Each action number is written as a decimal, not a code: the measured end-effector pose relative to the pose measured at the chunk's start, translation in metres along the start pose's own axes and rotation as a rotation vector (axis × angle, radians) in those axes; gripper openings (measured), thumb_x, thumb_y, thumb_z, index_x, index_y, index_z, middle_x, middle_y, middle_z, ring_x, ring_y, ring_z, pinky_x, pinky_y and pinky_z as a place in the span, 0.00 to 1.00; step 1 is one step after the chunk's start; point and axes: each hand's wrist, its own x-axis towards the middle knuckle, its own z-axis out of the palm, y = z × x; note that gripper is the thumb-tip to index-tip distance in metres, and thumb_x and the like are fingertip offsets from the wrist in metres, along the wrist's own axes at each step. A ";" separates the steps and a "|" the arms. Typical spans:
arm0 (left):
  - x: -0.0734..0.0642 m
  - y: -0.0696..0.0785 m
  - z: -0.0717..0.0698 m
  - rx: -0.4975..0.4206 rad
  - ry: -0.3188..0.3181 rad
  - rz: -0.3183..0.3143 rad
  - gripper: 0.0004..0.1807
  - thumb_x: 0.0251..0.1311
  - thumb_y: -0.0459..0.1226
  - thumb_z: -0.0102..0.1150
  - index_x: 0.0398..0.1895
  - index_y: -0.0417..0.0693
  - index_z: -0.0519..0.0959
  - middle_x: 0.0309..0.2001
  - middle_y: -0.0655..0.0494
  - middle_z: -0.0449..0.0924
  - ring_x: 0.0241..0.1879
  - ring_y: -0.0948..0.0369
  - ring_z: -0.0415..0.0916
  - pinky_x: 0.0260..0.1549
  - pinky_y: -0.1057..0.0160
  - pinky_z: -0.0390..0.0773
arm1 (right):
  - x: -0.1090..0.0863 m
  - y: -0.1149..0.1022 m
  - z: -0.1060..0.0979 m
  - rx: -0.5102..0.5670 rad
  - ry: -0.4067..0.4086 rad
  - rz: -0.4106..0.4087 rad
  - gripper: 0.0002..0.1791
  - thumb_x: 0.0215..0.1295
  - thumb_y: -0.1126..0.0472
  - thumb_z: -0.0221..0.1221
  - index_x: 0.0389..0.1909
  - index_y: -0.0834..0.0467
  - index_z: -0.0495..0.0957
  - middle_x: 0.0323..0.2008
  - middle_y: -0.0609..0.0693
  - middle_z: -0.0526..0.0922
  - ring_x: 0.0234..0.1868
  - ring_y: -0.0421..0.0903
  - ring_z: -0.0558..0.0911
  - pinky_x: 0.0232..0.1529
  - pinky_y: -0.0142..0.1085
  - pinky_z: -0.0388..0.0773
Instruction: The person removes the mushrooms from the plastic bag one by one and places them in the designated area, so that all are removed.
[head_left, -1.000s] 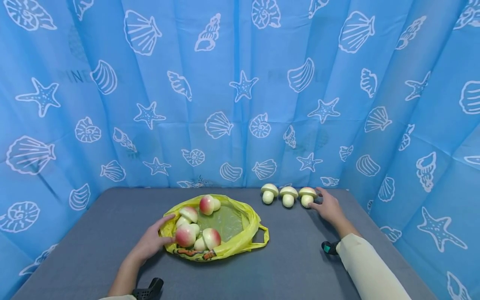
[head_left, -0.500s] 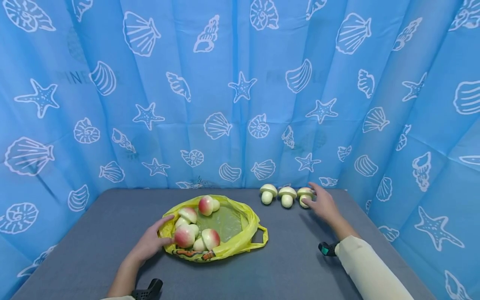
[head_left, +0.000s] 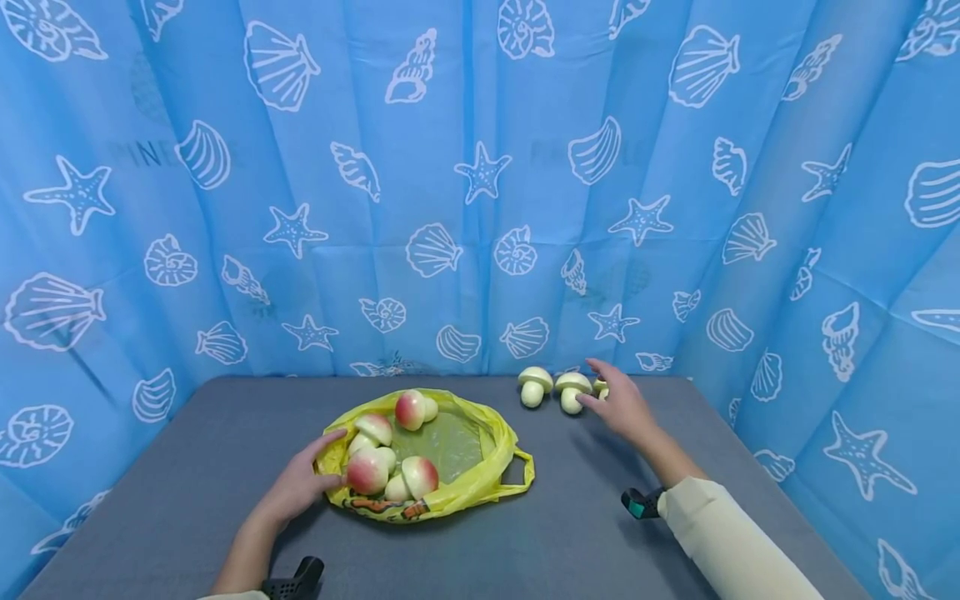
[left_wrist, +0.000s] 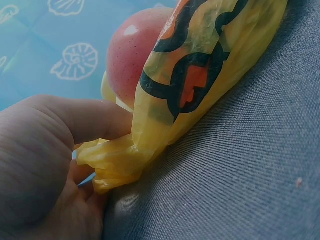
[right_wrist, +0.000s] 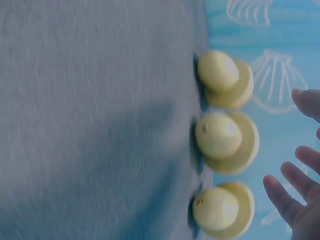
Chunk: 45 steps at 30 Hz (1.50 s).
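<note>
A yellow plastic bag (head_left: 487, 487) lies open on the table with several red-and-cream toy mushrooms (head_left: 411, 410) inside. My left hand (head_left: 294, 482) pinches the bag's left edge; in the left wrist view the thumb lies over the bunched plastic (left_wrist: 117, 160). Three pale toy mushrooms stand in a row at the back right: a left one (head_left: 534, 388), a middle one (head_left: 572, 392) and a right one (head_left: 600, 389), mostly hidden behind my right hand (head_left: 628, 410). That hand holds nothing. Its fingers are spread near the middle mushroom; the right wrist view shows them apart from all three.
A dark grey cloth covers the table (head_left: 517, 550). Behind it and along the sides hangs a blue curtain (head_left: 390, 200) with white shell prints, close to the row of mushrooms. The bag's handle loop (head_left: 528, 471) sticks out to the right.
My right hand has moved left along the row, from the right mushroom toward the middle one. My left hand, the bag and the mushrooms have stayed in place.
</note>
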 end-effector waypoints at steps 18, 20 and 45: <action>0.002 0.003 -0.001 -0.005 0.001 -0.006 0.42 0.51 0.31 0.64 0.73 0.44 0.60 0.72 0.31 0.51 0.69 0.36 0.48 0.62 0.32 0.49 | -0.006 -0.062 0.027 0.108 -0.100 -0.240 0.36 0.59 0.61 0.67 0.68 0.62 0.66 0.63 0.61 0.72 0.60 0.59 0.73 0.50 0.53 0.75; 0.002 0.004 -0.001 -0.008 0.000 -0.005 0.42 0.51 0.31 0.63 0.73 0.44 0.60 0.72 0.31 0.51 0.69 0.36 0.47 0.62 0.32 0.48 | -0.009 -0.069 0.029 0.129 -0.123 -0.247 0.36 0.59 0.60 0.67 0.68 0.61 0.66 0.63 0.60 0.72 0.60 0.59 0.73 0.48 0.51 0.77; -0.002 0.001 -0.003 0.004 -0.007 0.015 0.43 0.51 0.32 0.64 0.73 0.43 0.60 0.72 0.31 0.50 0.70 0.35 0.46 0.62 0.31 0.48 | -0.035 -0.151 0.074 0.242 -0.393 -0.420 0.21 0.68 0.61 0.58 0.62 0.57 0.74 0.59 0.52 0.77 0.58 0.52 0.75 0.51 0.48 0.76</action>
